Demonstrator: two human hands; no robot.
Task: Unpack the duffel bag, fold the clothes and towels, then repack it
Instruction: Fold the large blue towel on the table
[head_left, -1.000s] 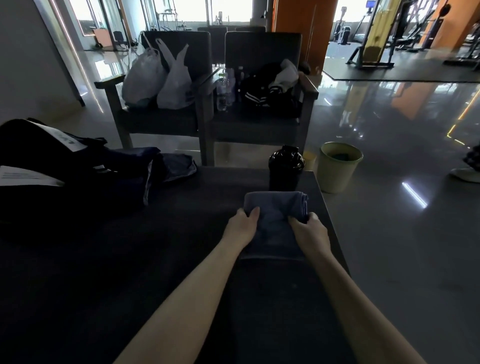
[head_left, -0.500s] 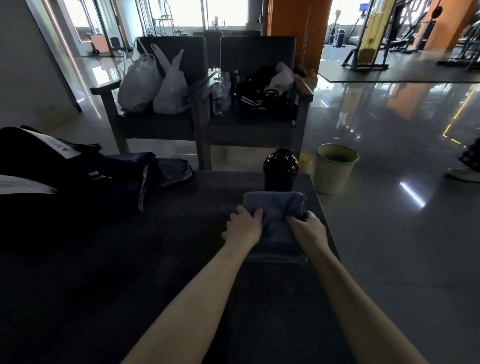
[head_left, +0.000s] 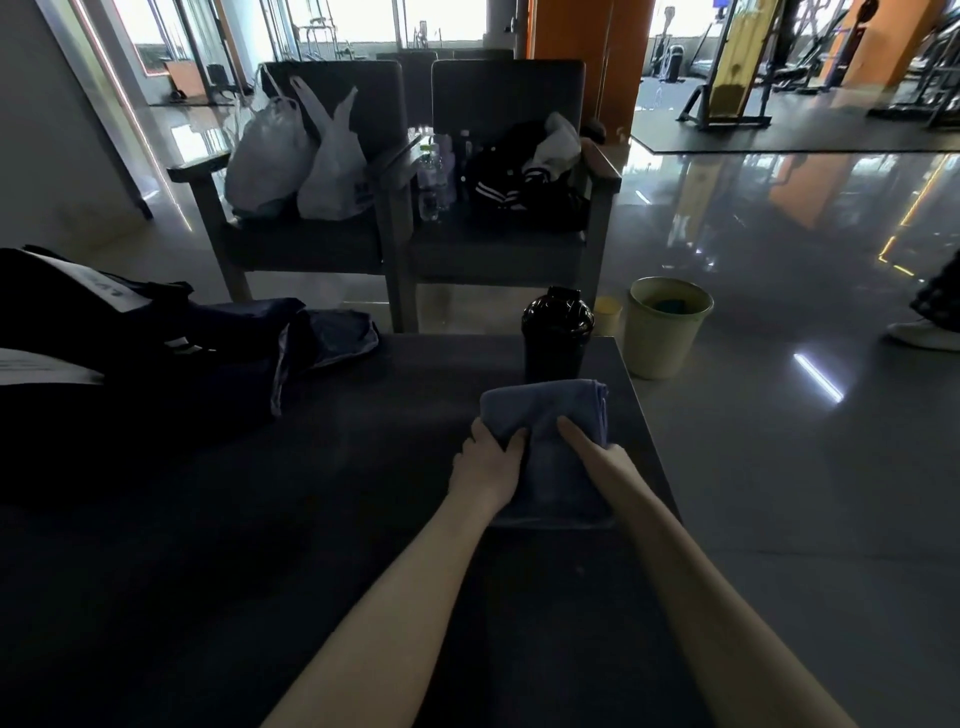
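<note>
The left hand (head_left: 485, 465) pinches the left edge of the folded blue-grey towel (head_left: 550, 475), thumb on top. The right hand (head_left: 605, 457) lays one straight digit on the soft cloth, but its other fingers are hidden, so its grip cannot be told. The towel lies by the right edge of the dark matte table (head_left: 260, 519), just near of a glossy black cylindrical bottle (head_left: 556, 338).

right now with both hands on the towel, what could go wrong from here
1. The shaker bottle stands on the table right behind the towel; a forward push during the fold could tip it, perhaps off the far edge.
2. The towel lies close to the table's right edge; a sideways slip might drop it on the floor.
3. The left hand and right hand hold only its sides, so the fold may loosen when lifted.
</note>
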